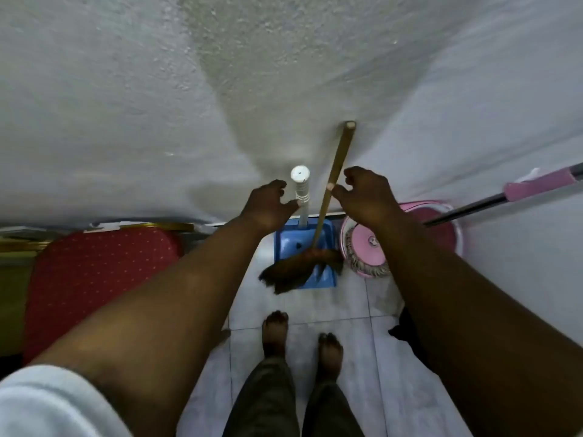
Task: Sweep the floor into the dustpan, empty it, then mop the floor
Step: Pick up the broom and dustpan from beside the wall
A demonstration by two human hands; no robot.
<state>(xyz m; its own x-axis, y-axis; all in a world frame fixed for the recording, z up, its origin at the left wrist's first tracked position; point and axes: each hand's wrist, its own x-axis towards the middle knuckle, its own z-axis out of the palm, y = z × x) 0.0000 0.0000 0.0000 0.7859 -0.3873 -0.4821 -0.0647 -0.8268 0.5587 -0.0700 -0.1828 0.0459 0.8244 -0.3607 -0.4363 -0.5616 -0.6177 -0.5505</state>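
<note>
- The broom [328, 197] leans against the far wall [157, 105], its wooden handle tilted up to the right and its dark bristles resting on the front of the blue dustpan [291, 247].
- The dustpan stands on the tiled floor [299, 313] at the foot of the wall, its white handle [301, 190] rising upright just left of the broom's stick.
- The right hand [366, 197] is at the broom stick, thumb tip touching it, fingers loosely curled and not closed around it.
- The left hand [271, 205] reaches towards the white handle, fingers spread wide, thumb tip just beside it; holding nothing.
- Right of the dustpan sits a pink mop bucket [441, 234] with the mop head [367, 250] in it; the mop pole [473, 209] slants off to the right.
- A red chair [101, 279] stands at left.
- Two bare feet [276, 332] stand on the near tiles.
</note>
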